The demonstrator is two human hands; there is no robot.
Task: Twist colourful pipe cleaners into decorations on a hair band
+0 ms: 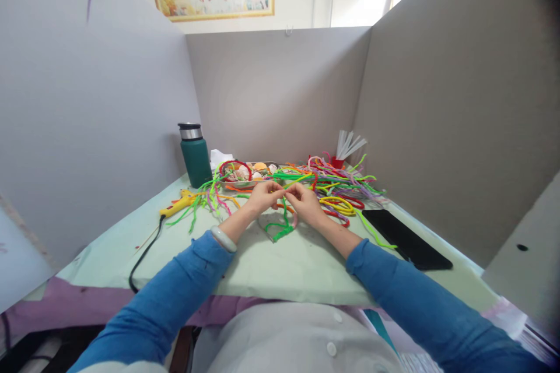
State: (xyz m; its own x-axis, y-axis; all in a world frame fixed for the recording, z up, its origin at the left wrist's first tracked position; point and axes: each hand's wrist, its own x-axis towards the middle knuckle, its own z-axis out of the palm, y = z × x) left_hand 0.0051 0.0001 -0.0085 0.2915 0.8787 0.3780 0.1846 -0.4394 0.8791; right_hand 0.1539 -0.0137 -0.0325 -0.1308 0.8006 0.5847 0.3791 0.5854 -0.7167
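My left hand [263, 198] and my right hand [303, 199] meet above the middle of the table, fingertips pinched close together. Between them they grip a green pipe cleaner [285, 215], whose length hangs below the fingers. Its lower part joins a bent loop with a thicker green wrapped section [282, 235] near the tabletop. An orange and pink curved piece shows behind it, partly covered by my hands. Exactly how the fingertips hold the strand is too small to make out.
Many coloured pipe cleaners [332, 178] lie behind my hands, beside a tray [227, 185] of small items. A green bottle [196, 157] and yellow glue gun [177, 205] stand left. Right are a black tablet-like slab [405, 238] and a red cup [336, 162] of white sticks. Grey partitions [280, 93] enclose the table.
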